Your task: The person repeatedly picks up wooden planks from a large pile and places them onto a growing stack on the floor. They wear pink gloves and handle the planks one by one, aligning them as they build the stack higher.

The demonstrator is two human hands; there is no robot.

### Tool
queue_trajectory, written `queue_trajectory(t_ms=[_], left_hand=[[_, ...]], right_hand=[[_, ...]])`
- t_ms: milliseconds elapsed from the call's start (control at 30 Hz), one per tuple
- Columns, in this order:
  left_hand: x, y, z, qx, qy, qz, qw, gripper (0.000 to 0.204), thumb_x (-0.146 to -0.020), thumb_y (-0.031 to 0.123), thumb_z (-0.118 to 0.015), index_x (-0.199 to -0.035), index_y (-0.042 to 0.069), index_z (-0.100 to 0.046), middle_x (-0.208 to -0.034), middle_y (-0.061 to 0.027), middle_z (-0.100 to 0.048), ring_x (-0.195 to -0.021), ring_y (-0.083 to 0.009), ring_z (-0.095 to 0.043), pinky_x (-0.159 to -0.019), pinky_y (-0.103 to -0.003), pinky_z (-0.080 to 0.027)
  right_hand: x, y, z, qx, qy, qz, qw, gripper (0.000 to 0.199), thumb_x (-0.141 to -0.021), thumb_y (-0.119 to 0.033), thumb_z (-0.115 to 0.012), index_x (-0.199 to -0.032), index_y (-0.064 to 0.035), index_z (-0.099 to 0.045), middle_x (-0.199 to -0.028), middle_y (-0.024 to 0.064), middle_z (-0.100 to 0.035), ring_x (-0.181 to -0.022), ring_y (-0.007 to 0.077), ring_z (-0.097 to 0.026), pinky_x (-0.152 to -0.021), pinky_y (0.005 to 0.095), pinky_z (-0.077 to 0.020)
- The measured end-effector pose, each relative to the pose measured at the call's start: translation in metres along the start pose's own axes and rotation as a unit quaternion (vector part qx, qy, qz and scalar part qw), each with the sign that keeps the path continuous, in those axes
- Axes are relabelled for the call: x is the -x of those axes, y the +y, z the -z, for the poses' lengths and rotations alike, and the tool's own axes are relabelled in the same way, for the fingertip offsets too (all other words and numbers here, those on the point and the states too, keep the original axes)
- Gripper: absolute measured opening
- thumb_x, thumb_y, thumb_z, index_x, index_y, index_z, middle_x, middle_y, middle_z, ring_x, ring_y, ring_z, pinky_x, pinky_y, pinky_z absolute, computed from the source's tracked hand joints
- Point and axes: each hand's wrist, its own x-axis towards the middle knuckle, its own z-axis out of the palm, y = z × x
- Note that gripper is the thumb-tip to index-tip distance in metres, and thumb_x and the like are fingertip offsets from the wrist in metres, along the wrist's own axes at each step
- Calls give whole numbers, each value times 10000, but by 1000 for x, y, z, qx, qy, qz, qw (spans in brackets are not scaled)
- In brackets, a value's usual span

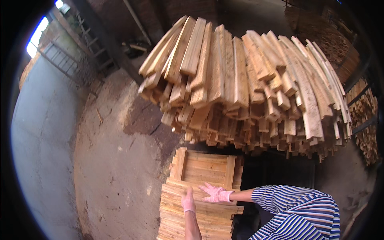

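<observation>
Wooden slats (176, 218) lie in a flat, close-set stack directly under and nearer than the fingers in the head view. The right hand (216, 194), in a pink glove, rests with its fingers spread over a slat, released rather than gripping. The left hand (188, 201), gloved likewise, is just left of those fingers; seen edge-on, whether it grasps anything I cannot tell. Just beyond the fingers, two upright battens (181, 165) cross the slats; farther beyond is a large pile of timber (236, 80), and well to their left, the floor (114, 160). The step in hand looks like placing or evening a slat by touch; the next move seems to call for light pressure, keeping edges parallel.
</observation>
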Motion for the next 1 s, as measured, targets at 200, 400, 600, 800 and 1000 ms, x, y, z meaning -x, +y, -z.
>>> queue_trajectory(t_ms=[200,400,600,800,1000], left_hand=[[-30,296,6,481,-126,-102,861,944,-900,688,-574,-1541,44,-317,-1538,-184,-378,-1375,-336,-396,-1065,-510,-400],[-36,387,5,324,-39,-77,942,1083,-754,759,-686,-1456,-17,-407,-1319,-176,-538,-875,-298,-579,-653,-420,-489],[-21,441,-19,46,175,-373,910,639,-837,377,-744,-1361,88,-521,-1187,-130,-644,-926,-277,-638,-812,-419,-565],[55,521,-82,410,63,-164,895,510,-910,385,-715,-1301,91,-570,-1152,-95,-630,-981,-210,-649,-767,-369,-550],[74,589,-131,433,-220,-140,863,869,-948,637,-534,-1529,42,-281,-1469,-274,-439,-1249,-438,-535,-1044,-566,-446]], right_hand=[[100,-61,185,-190,403,159,881,770,-913,-314,-671,-1554,-97,-306,-1586,165,-295,-1419,310,-392,-1158,393,-397],[69,-114,413,-63,608,-33,791,873,-866,-476,-695,-1537,-81,-301,-1553,256,-305,-1403,407,-376,-1143,452,-380],[43,-144,467,-146,400,-169,889,1091,-798,-684,-656,-1596,-132,-156,-1636,236,-100,-1488,471,-134,-1181,571,-214],[103,-127,518,-318,344,-130,874,1316,-710,-597,-809,-1607,-178,57,-1571,326,-207,-1089,357,-546,-734,467,-560],[181,-49,588,-556,158,101,810,939,-805,-116,-796,-1563,-102,-242,-1109,198,-659,-838,306,-684,-740,489,-604]])
